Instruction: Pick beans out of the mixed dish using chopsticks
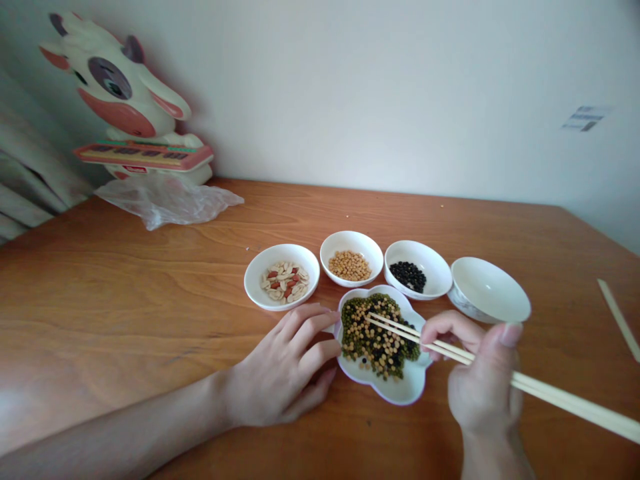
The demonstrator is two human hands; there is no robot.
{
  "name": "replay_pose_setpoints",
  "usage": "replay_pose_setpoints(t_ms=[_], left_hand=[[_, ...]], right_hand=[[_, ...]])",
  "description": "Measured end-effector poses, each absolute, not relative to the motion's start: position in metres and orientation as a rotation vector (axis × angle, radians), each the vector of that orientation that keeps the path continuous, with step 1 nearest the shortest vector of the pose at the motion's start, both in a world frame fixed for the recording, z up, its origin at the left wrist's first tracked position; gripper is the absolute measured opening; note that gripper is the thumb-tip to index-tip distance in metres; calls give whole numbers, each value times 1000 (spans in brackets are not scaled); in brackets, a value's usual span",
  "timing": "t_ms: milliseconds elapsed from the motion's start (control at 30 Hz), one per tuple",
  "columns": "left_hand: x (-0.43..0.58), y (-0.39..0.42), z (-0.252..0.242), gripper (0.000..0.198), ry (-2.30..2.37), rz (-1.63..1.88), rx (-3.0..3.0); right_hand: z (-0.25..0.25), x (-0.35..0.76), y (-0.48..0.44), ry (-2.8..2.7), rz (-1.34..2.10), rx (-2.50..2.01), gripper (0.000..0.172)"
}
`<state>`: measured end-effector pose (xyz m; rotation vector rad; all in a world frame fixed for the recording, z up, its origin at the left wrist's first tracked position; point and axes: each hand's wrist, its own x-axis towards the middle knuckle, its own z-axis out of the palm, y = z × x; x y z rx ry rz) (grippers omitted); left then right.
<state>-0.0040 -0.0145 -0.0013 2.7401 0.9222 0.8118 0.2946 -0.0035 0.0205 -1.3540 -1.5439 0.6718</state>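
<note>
A scalloped white dish (413, 390) with a purple rim holds mixed green, black and tan beans. My left hand (293, 367) rests at its left side, fingertips touching the rim and nothing visible inside the bent, slightly parted fingers. In my right hand (483, 373) is a pair of wooden chopsticks (560, 397), their tips close together on the beans. Behind the dish stand white bowls: one with peanuts (285, 283), one with tan beans (350, 265), one with black beans (408, 275), and an empty bowl (490, 288) at the right.
At the back left a cow-shaped toy keyboard (145, 155) stands by the wall, with a clear plastic bag (170, 200) before it. A pale wooden stick (619, 320) lies near the right edge of the table (150, 267). Small crumbs dot the tabletop.
</note>
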Motion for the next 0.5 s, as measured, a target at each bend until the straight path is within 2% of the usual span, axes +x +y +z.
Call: replay_pose_setpoints(t_ms=[233, 367, 500], left_hand=[[-4, -14, 0, 35, 931, 811, 2737], [-4, -14, 1, 37, 932, 816, 2742], [-3, -14, 2, 37, 936, 835, 2741]], right_hand=[[32, 290, -9, -1362, 486, -1300, 103], [32, 293, -11, -1200, 292, -1090, 86], [35, 288, 2, -1136, 186, -978, 80]])
